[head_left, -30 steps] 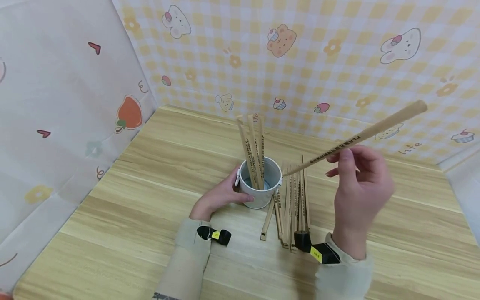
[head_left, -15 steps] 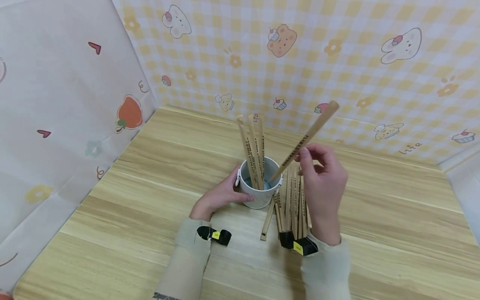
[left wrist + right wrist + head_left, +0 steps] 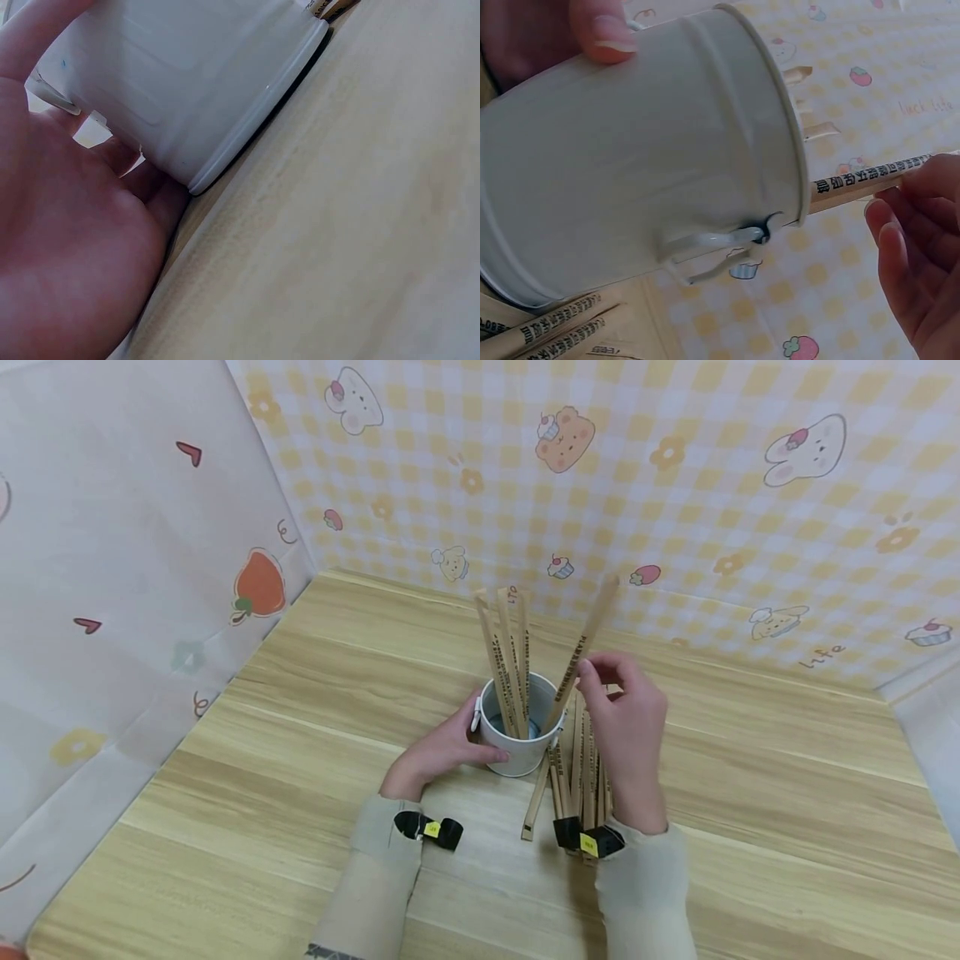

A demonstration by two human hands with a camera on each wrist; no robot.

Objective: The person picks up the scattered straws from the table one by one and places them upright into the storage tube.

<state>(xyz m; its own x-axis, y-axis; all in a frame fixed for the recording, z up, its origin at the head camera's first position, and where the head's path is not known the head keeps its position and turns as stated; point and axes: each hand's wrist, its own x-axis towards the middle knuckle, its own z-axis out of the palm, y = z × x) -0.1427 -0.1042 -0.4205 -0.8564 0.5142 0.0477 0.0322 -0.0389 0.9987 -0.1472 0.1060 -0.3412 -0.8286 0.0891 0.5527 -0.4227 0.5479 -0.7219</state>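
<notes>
A small white metal bucket [image 3: 513, 758] stands upright on the wooden table, with my left hand [image 3: 442, 745] curled round its left side and the thumb across its front. Several paper-wrapped straws [image 3: 504, 652] with black print lean inside it. Between thumb and fingers my right hand [image 3: 630, 718] pinches one more paper-wrapped straw [image 3: 582, 643], tilted, its lower end inside the bucket's right rim. In the right wrist view this printed straw [image 3: 866, 178] runs from the bucket mouth to my fingers. The left wrist view shows my palm against the bucket wall [image 3: 172, 82].
A pile of wrapped straws [image 3: 576, 777] lies on the table right of the bucket, partly hidden under my right wrist. One straw [image 3: 534, 810] lies apart at the pile's left. A patterned yellow-checked cloth [image 3: 480, 510] stands behind the table [image 3: 300, 718].
My right hand has moved left with the straw, which has turned steeper. Its lower end has gone from beside the bucket to inside it. The left hand and bucket stay put.
</notes>
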